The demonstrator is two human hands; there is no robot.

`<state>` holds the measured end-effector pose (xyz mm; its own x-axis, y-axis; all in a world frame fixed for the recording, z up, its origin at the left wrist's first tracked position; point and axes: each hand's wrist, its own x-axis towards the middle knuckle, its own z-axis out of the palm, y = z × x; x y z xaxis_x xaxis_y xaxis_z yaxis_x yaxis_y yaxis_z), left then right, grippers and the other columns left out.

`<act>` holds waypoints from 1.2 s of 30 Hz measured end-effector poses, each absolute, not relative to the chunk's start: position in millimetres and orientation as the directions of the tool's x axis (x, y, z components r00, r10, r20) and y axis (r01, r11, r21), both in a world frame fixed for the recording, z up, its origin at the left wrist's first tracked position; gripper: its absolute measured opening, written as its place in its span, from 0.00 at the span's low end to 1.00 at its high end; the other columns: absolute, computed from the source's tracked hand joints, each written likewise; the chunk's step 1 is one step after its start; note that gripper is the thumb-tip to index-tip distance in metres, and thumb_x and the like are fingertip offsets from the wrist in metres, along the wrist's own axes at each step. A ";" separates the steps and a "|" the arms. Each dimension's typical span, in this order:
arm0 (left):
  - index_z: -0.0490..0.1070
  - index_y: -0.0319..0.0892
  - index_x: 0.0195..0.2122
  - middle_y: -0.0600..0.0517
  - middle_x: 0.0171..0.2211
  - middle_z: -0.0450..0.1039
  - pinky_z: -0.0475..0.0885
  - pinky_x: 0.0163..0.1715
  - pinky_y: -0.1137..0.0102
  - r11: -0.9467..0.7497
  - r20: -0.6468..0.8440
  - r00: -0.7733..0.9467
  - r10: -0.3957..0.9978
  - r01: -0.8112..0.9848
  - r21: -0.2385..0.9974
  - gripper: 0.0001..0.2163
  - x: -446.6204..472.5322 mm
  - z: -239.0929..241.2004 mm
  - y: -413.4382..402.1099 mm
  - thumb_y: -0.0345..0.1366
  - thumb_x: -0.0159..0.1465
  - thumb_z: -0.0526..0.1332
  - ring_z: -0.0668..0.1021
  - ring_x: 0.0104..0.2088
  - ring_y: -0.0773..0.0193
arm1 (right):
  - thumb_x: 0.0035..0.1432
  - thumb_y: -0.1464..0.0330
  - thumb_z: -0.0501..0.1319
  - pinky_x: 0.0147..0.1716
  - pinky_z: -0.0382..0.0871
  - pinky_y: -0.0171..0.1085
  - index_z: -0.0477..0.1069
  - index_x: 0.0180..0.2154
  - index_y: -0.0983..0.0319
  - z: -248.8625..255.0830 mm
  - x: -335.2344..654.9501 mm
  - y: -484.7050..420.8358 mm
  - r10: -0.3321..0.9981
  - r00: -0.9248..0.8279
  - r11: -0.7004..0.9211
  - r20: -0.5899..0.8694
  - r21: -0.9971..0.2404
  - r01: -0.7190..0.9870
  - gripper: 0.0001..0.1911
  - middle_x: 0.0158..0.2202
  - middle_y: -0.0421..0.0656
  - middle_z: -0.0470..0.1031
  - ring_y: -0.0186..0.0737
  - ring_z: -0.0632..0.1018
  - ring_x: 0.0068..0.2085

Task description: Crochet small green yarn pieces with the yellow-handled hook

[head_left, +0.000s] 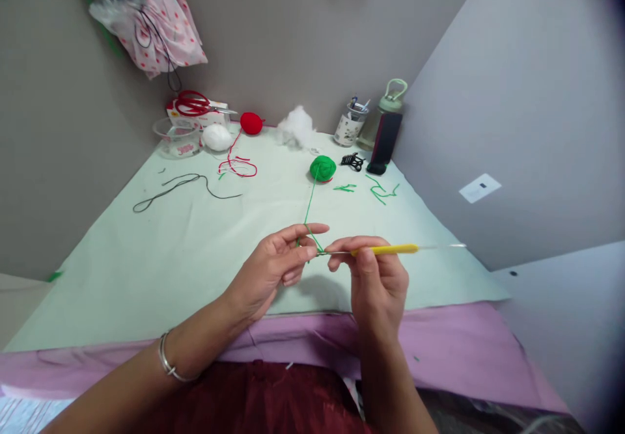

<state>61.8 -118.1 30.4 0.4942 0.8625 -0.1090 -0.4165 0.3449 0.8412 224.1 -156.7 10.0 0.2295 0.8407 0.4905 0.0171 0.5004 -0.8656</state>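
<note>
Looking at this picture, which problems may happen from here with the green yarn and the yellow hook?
The green yarn meets the thin shaft of the yellow hook in the right hand, so it might slip off.

It runs over the index finger of the left hand to the green ball; a hard tug could roll the ball towards the loose green scraps.

From my head, one camera looks forward and down, past my left hand and right hand close below, across the table to the grey wall beyond.
</note>
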 end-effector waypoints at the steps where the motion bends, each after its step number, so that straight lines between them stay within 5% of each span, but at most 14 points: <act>1: 0.83 0.45 0.50 0.57 0.33 0.68 0.52 0.20 0.76 0.320 -0.100 0.479 0.872 -0.403 0.858 0.14 60.8 29.4 -117.6 0.35 0.63 0.72 0.60 0.20 0.81 | 0.74 0.70 0.56 0.35 0.78 0.38 0.79 0.43 0.56 10.7 223.9 -158.6 0.813 0.223 0.528 0.537 -0.843 0.105 0.12 0.38 0.40 0.83 0.34 0.81 0.32; 7: 0.79 0.49 0.57 0.58 0.32 0.71 0.57 0.21 0.77 0.156 -0.031 0.395 0.918 -0.287 0.945 0.20 59.8 24.2 -117.3 0.37 0.63 0.73 0.64 0.23 0.77 | 0.70 0.76 0.57 0.41 0.81 0.41 0.76 0.52 0.56 1.5 221.8 -163.6 0.579 -0.021 0.685 0.815 -0.472 0.555 0.15 0.42 0.45 0.83 0.42 0.84 0.44; 11: 0.76 0.43 0.59 0.59 0.28 0.68 0.53 0.19 0.78 0.315 -0.113 0.458 0.882 -0.395 0.863 0.25 64.4 25.3 -119.3 0.39 0.60 0.75 0.60 0.20 0.79 | 0.65 0.79 0.63 0.41 0.80 0.39 0.78 0.55 0.56 -7.9 220.9 -162.8 0.477 -0.131 0.630 0.869 -0.234 0.741 0.20 0.48 0.48 0.80 0.42 0.83 0.47; 14: 0.79 0.38 0.54 0.61 0.23 0.61 0.51 0.18 0.79 0.476 -0.180 0.558 0.810 -0.447 0.757 0.21 64.8 26.2 -117.6 0.38 0.60 0.75 0.55 0.18 0.80 | 0.66 0.78 0.62 0.41 0.79 0.41 0.79 0.52 0.54 -5.1 220.4 -163.1 0.522 0.007 0.631 0.853 -0.391 0.670 0.19 0.46 0.46 0.80 0.42 0.82 0.45; 17: 0.81 0.38 0.50 0.61 0.24 0.61 0.51 0.18 0.80 0.493 -0.182 0.554 0.812 -0.487 0.721 0.16 63.2 27.0 -115.8 0.33 0.60 0.74 0.53 0.18 0.81 | 0.70 0.75 0.58 0.35 0.75 0.40 0.80 0.46 0.54 3.5 219.1 -161.6 0.654 0.256 0.612 0.712 -0.696 0.375 0.14 0.36 0.41 0.78 0.39 0.79 0.36; 19: 0.81 0.40 0.49 0.59 0.26 0.65 0.51 0.17 0.80 0.447 -0.152 0.522 0.839 -0.504 0.739 0.15 63.2 27.9 -116.8 0.32 0.61 0.74 0.55 0.18 0.82 | 0.71 0.73 0.58 0.33 0.73 0.40 0.80 0.43 0.55 8.0 217.2 -159.1 0.716 0.296 0.599 0.632 -0.774 0.204 0.13 0.33 0.40 0.78 0.37 0.77 0.32; 26: 0.82 0.43 0.49 0.56 0.32 0.72 0.55 0.18 0.80 0.326 -0.105 0.446 0.889 -0.456 0.828 0.15 69.9 28.5 -123.3 0.34 0.61 0.74 0.62 0.19 0.81 | 0.69 0.75 0.60 0.36 0.77 0.39 0.81 0.47 0.54 5.6 210.2 -158.1 0.706 0.224 0.598 0.672 -0.735 0.321 0.14 0.38 0.41 0.82 0.38 0.81 0.37; 31: 0.82 0.41 0.50 0.58 0.27 0.67 0.51 0.16 0.81 0.435 -0.179 0.485 0.856 -0.488 0.756 0.17 70.6 23.9 -119.7 0.34 0.59 0.76 0.57 0.17 0.82 | 0.65 0.78 0.64 0.41 0.80 0.42 0.81 0.51 0.50 -3.3 213.7 -159.7 0.563 0.103 0.615 0.820 -0.499 0.611 0.19 0.46 0.44 0.81 0.42 0.82 0.45; 36: 0.84 0.38 0.46 0.57 0.29 0.66 0.50 0.16 0.81 0.490 -0.192 0.516 0.835 -0.536 0.688 0.12 65.6 21.9 -115.3 0.30 0.60 0.73 0.53 0.18 0.84 | 0.70 0.71 0.60 0.35 0.75 0.40 0.81 0.41 0.57 4.6 222.3 -155.5 0.737 0.347 0.528 0.581 -0.814 0.241 0.10 0.36 0.41 0.79 0.36 0.79 0.33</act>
<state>65.6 -115.3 21.9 0.5160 0.8348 -0.1920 -0.5360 0.4895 0.6878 222.3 -155.5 4.6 0.3466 0.7367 0.5807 0.2413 0.5282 -0.8141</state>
